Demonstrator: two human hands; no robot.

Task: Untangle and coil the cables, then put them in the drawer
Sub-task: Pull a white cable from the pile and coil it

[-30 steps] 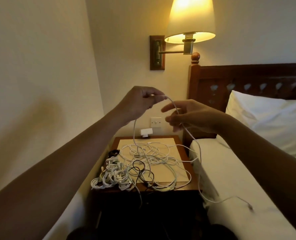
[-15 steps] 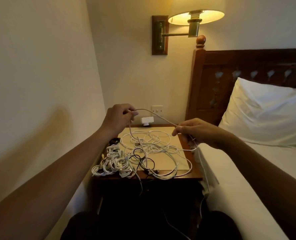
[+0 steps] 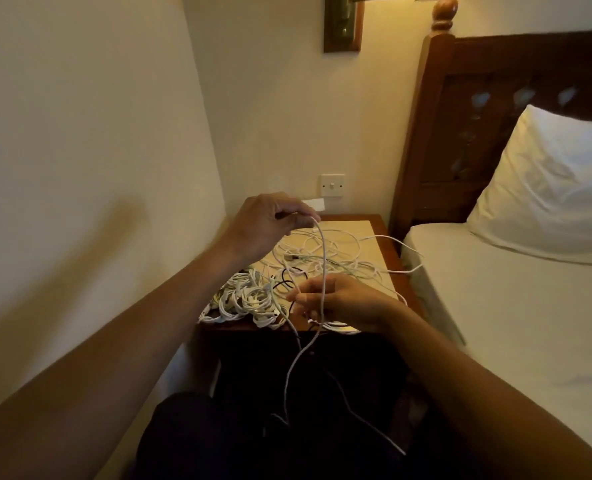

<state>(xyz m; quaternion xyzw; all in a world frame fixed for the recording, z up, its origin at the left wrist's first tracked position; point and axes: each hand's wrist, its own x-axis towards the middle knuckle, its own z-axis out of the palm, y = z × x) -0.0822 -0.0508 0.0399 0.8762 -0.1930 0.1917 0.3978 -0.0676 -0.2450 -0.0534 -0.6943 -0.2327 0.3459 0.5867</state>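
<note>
White cable (image 3: 323,252) pinched high by your left hand (image 3: 270,223), fingers (image 3: 303,299) of your right hand (image 3: 346,303) gripping it lower | its tail hangs off the bench (image 3: 393,247) front; other cables (image 3: 343,258) tangled on top beside coiled bundles (image 3: 249,299) | step: untangling; next, draw this strand clear | wall (image 3: 97,168) tight left, bed (image 3: 512,323) right, room toward you.

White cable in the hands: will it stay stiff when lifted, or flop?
Probably floppy: the cable hangs limp from the left hand past the right hand. Likely light: a fingertip pinch holds it. It may snag on the tangle.
</note>
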